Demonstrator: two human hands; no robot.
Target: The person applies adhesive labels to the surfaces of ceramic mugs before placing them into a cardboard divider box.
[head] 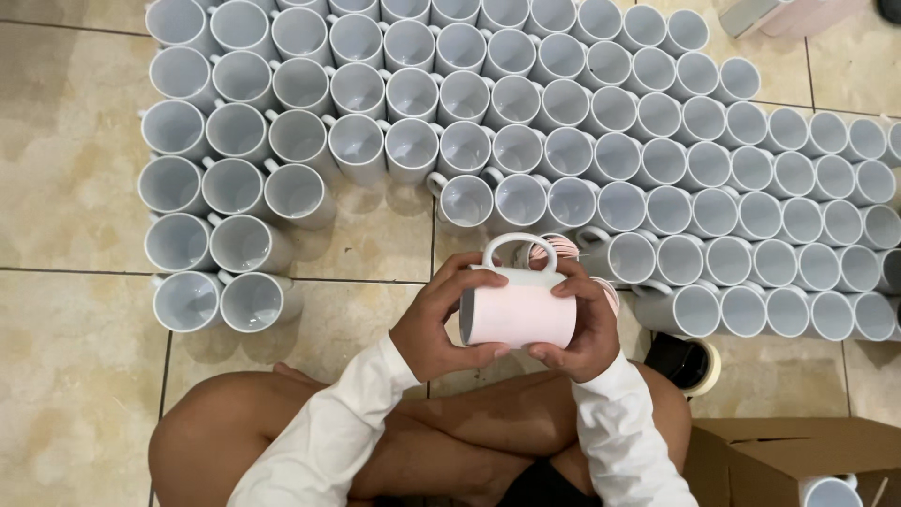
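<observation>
While the person is sitting cross-legged on the tiled floor (75,394), both hands are holding one white mug (518,310) on its side just above the knees. The left hand (439,319) is wrapping the open-mouth end, fingers curled over the top and thumb pressing underneath; the right hand (582,324) is cupping the base end in the same closed grasp. The handle (519,246) is pointing up and away, free of both hands.

The mug is looking like glazed ceramic: stiff, moderately weighty for its size, smooth enough to be slipping under a loose grip, and likely to be chipping or cracking if it is dropping onto the hard tile. Gripping the barrel at both ends, as now, or hooking fingers through the handle, seems the safest hold.

Just beyond the hands a roll of tape (699,366) is lying to the right, near an open cardboard box (751,451). Farther off, rows of white mugs (563,131) are standing upright, packed closely.
</observation>
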